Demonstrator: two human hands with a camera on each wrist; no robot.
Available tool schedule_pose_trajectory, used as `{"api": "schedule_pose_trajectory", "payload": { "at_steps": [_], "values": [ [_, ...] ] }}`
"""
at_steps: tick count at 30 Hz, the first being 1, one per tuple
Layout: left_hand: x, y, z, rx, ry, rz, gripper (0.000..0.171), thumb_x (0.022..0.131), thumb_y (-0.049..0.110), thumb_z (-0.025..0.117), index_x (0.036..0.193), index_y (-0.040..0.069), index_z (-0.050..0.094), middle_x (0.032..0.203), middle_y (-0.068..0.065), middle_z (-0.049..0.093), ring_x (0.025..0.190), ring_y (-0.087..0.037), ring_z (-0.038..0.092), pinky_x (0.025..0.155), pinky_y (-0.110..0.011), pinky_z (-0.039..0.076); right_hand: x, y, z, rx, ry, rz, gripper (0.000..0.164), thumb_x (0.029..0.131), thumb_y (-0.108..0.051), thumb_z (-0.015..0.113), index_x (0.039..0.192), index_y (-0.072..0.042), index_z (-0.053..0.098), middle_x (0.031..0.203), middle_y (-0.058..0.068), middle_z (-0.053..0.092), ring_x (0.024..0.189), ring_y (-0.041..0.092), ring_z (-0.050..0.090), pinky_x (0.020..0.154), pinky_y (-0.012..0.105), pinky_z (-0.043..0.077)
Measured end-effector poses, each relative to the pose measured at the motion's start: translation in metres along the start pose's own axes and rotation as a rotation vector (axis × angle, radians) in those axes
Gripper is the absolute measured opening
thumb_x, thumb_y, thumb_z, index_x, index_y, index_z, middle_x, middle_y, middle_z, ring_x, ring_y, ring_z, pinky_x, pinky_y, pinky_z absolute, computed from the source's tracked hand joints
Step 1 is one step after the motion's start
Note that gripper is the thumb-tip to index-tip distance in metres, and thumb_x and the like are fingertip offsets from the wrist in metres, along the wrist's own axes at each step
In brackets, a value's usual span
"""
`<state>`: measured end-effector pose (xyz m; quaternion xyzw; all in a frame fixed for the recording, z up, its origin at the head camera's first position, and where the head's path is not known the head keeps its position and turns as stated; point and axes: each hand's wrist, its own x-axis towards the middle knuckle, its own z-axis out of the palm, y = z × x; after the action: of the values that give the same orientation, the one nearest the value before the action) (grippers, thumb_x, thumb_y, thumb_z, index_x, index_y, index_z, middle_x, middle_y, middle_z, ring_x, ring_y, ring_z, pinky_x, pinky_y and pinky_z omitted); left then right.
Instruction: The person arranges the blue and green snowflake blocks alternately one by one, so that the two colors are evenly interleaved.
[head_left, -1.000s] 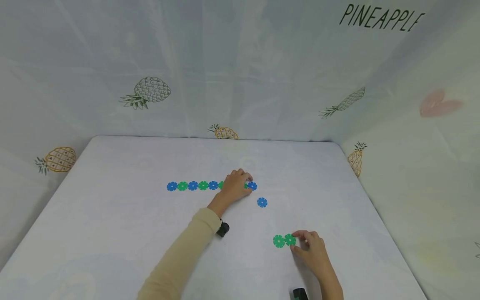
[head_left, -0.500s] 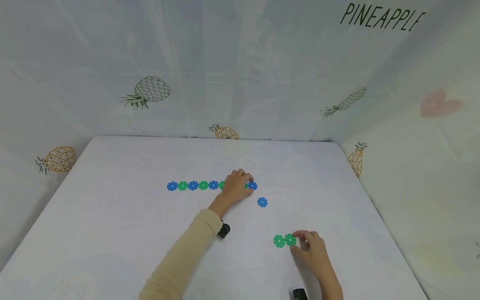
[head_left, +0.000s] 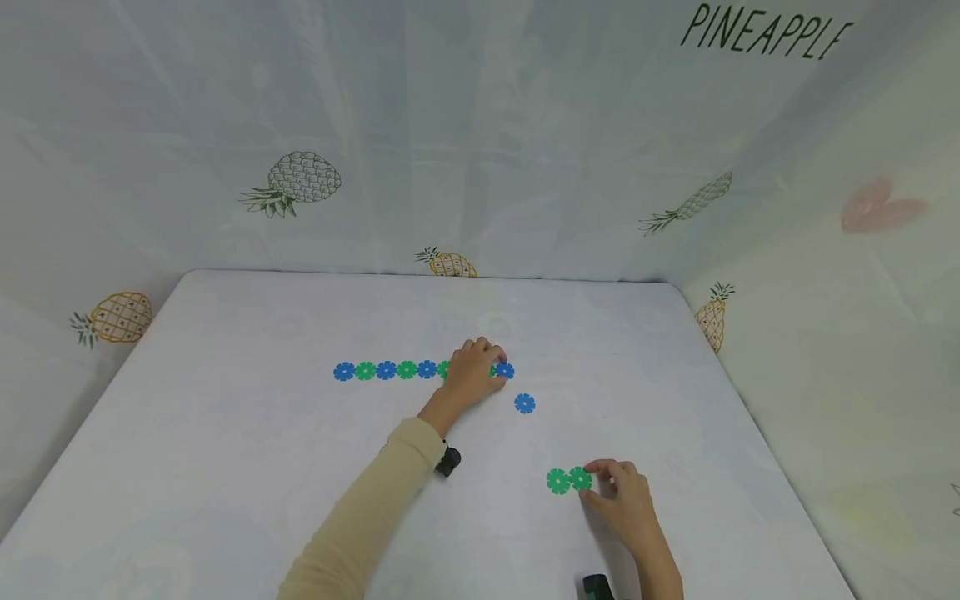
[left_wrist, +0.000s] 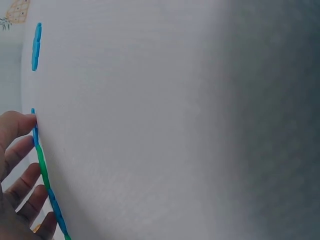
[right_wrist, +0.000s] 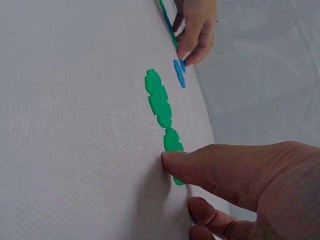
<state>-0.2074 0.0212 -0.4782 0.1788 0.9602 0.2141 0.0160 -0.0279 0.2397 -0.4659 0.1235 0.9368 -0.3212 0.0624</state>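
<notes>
Flat plastic snowflake discs in blue and green lie edge to edge in a straight row (head_left: 386, 370) across the white table. My left hand (head_left: 471, 372) covers part of this row, its thumb and index finger curled at the edges of the blue snowflake disc (head_left: 506, 371) on the right end. Nearer to me, my right hand (head_left: 624, 500) holds a green snowflake disc (head_left: 581, 478) by its edges between thumb and index finger. Another green snowflake disc (head_left: 558, 481) lies against its left side. In the right wrist view, the thumb (right_wrist: 182, 165) overlaps the held disc.
A single blue snowflake disc (head_left: 525, 403) lies just below the row's right end. Black wrist cameras (head_left: 448, 460) sit beside each forearm. A pineapple-printed curtain (head_left: 480, 150) hangs behind the table (head_left: 225, 467) and along its sides.
</notes>
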Motion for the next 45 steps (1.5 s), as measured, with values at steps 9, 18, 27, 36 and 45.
{"api": "schedule_pose_trajectory", "payload": {
  "at_steps": [9, 18, 27, 36, 45],
  "values": [
    [0.000, 0.000, 0.000, 0.000, -0.003, -0.007, 0.030, 0.083, 0.031, 0.068, 0.110, 0.019, 0.062, 0.113, -0.005, 0.055, 0.106, -0.023, 0.048, 0.094, -0.040, 0.041, 0.000, -0.002, 0.003, -0.013, 0.020, 0.003, 0.031, 0.075, -0.009, 0.071, 0.104, -0.003, 0.061, 0.105, 0.014, 0.054, 0.098, 0.029, 0.046, 0.083, 0.048, 0.040],
    [0.000, 0.001, 0.000, 0.003, -0.008, -0.007, 0.029, 0.083, 0.031, 0.068, 0.109, 0.020, 0.061, 0.112, -0.005, 0.054, 0.106, -0.023, 0.047, 0.094, -0.040, 0.041, -0.002, -0.006, 0.004, 0.053, 0.019, -0.008, 0.030, 0.074, -0.003, 0.067, 0.103, 0.001, 0.057, 0.092, 0.009, 0.060, 0.097, 0.028, 0.057, 0.089, 0.047, 0.045],
    [-0.001, 0.003, -0.002, 0.000, -0.024, -0.020, 0.030, 0.083, 0.031, 0.068, 0.110, 0.020, 0.061, 0.113, -0.005, 0.053, 0.107, -0.024, 0.046, 0.096, -0.040, 0.040, 0.003, -0.006, 0.001, 0.065, -0.014, 0.003, 0.028, 0.078, -0.005, 0.068, 0.103, -0.001, 0.056, 0.088, 0.006, 0.059, 0.083, 0.018, 0.054, 0.073, 0.032, 0.048],
    [-0.001, 0.004, -0.003, -0.001, -0.031, -0.021, 0.029, 0.084, 0.031, 0.068, 0.110, 0.020, 0.060, 0.113, -0.005, 0.053, 0.108, -0.024, 0.046, 0.096, -0.040, 0.040, 0.022, -0.008, -0.004, 0.064, -0.003, -0.033, 0.016, 0.088, -0.012, 0.060, 0.099, -0.002, 0.063, 0.086, 0.005, 0.065, 0.080, 0.016, 0.055, 0.069, 0.028, 0.046],
    [-0.002, 0.004, -0.004, -0.002, -0.027, -0.017, 0.029, 0.083, 0.030, 0.068, 0.109, 0.020, 0.061, 0.113, -0.005, 0.053, 0.107, -0.024, 0.046, 0.096, -0.040, 0.040, 0.059, -0.027, -0.007, 0.061, 0.008, -0.107, 0.017, 0.090, -0.010, 0.057, 0.099, 0.003, 0.063, 0.085, 0.009, 0.065, 0.074, 0.016, 0.054, 0.065, 0.026, 0.045]
  ]
}}
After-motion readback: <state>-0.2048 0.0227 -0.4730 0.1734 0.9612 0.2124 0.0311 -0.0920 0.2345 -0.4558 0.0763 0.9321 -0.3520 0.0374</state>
